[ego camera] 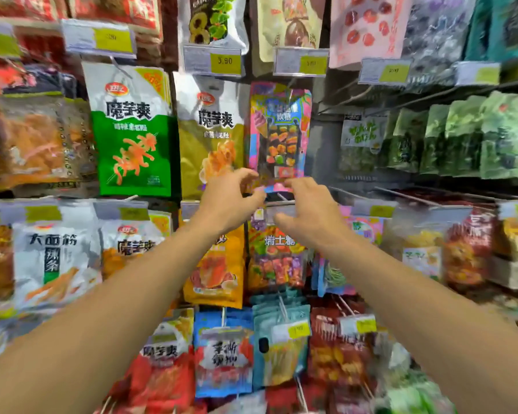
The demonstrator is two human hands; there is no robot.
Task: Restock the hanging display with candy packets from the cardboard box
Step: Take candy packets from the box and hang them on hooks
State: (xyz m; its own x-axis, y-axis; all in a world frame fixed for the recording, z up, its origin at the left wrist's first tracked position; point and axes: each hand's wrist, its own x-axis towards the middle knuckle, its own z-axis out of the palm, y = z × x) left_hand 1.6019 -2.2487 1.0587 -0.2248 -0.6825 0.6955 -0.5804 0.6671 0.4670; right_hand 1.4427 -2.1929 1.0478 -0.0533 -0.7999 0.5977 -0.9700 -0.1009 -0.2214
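Note:
A pink and blue candy packet [278,130] hangs on a hook in the middle of the display, under a price tag [301,62]. Both my arms reach up to its lower edge. My left hand [231,201] is at the packet's bottom left corner, fingers loosely curved, thumb and fingertips apart around the blurred edge. My right hand [307,212] is at the bottom right, fingertips touching the edge and thumb spread well below. Neither hand plainly grips the packet. The cardboard box is out of view.
Hanging snack bags fill the wall: green [132,130] and yellow [210,135] konjac bags to the left, green seaweed packs [467,138] to the right, and an orange candy bag [277,255] just below my hands. Bare hooks [356,97] jut out right of the packet.

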